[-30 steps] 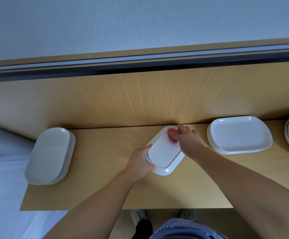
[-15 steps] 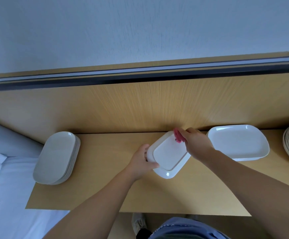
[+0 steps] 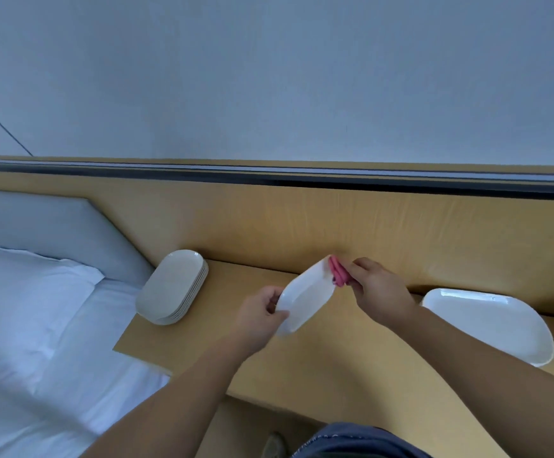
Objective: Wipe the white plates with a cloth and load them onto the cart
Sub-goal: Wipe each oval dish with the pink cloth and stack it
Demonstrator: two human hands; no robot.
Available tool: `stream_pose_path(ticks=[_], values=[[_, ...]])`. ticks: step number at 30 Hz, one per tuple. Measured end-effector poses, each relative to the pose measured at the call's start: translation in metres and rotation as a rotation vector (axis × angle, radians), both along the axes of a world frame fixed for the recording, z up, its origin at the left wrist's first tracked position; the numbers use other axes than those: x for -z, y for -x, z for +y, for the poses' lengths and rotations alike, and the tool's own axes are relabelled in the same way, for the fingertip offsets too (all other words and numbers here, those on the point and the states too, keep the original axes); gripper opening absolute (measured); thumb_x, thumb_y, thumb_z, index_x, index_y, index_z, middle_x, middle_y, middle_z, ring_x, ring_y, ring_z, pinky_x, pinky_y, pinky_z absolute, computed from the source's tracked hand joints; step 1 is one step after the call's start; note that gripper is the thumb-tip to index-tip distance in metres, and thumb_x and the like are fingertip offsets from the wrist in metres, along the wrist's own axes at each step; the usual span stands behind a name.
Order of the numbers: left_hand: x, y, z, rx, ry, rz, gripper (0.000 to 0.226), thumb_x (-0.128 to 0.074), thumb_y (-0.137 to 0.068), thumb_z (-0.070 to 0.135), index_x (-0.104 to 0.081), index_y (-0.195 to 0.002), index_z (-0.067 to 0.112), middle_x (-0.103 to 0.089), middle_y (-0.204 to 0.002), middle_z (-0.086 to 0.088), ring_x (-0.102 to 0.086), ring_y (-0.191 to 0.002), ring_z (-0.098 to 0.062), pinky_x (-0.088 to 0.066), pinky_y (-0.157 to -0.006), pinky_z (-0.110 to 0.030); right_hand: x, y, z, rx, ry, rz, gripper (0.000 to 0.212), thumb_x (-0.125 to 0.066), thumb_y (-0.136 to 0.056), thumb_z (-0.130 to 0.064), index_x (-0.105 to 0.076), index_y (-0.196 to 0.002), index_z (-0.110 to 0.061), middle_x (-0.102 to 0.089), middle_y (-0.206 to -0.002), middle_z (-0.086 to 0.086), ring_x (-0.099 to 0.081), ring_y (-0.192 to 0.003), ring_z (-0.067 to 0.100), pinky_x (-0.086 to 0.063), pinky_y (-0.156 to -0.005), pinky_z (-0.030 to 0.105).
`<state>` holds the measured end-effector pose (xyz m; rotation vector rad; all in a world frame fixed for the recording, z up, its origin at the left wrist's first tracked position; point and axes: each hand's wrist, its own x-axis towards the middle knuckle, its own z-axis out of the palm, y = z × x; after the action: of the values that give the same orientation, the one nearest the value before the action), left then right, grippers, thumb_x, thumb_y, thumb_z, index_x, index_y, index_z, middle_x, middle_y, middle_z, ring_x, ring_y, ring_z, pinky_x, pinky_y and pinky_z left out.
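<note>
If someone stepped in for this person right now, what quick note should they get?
Left hand grips the near end of a tilted white plate.
Right hand presses a pink cloth to its far end.
A stack of plates sits at the left end of the table, a second pile at the right.
Wiping is under way; no cart is in view, so loading is left.

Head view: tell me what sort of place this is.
Probably a hotel-style bedroom: a white pillow on a bed, a grey padded headboard, and a wooden side table against matching wall panelling.
</note>
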<state>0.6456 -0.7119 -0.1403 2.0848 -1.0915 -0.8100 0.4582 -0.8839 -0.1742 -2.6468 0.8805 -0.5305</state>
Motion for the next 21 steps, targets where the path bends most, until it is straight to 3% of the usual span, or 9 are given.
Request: stream_pose_path(ticks=[5,9,14,21], values=[[-0.002,-0.023,0.045,-0.117,0.037,-0.300,0.020,-0.059,-0.090,0.016,-0.063,-0.106,0.027,-0.059,-0.088,0.016,-0.058,-0.081,-0.007,-0.049,-0.072,-0.028,-0.004,-0.031,0.023,-0.131,-0.015,-0.075,0.037,-0.059,-0.090,-0.010,-0.061,-0.125,-0.023,-0.061,-0.093,0.001,-0.059,-0.082,0.025,-0.046,-0.060,0.030],[0.010,-0.050,0.077,-0.155,0.045,-0.549,0.025,-0.056,-0.092,0.015,-0.065,-0.115,0.022,-0.059,-0.095,0.012,-0.053,-0.083,-0.005,-0.035,-0.065,-0.015,-0.006,-0.055,0.041,-0.178,-0.009,-0.085,0.037,-0.059,-0.090,-0.009,-0.062,-0.124,-0.025,-0.061,-0.093,-0.002,-0.060,-0.081,0.022,-0.041,-0.059,0.026],[0.022,-0.095,0.102,-0.218,0.062,-0.632,0.029,-0.057,-0.092,0.009,-0.068,-0.118,0.014,-0.066,-0.110,0.005,-0.061,-0.100,-0.014,-0.040,-0.074,-0.019,-0.008,-0.083,0.055,-0.201,0.026,-0.017,0.042,-0.053,-0.094,-0.012,-0.055,-0.134,-0.025,-0.061,-0.104,-0.002,-0.059,-0.092,0.021,-0.040,-0.068,0.024],[0.038,-0.174,0.124,-0.138,0.077,-0.674,0.031,-0.057,-0.087,-0.002,-0.072,-0.111,0.011,-0.068,-0.102,0.000,-0.063,-0.094,-0.024,-0.053,-0.068,-0.036,-0.009,-0.138,0.084,-0.151,0.056,-0.035,0.042,-0.057,-0.090,-0.008,-0.060,-0.128,-0.025,-0.063,-0.100,-0.001,-0.062,-0.089,0.021,-0.050,-0.065,0.029]])
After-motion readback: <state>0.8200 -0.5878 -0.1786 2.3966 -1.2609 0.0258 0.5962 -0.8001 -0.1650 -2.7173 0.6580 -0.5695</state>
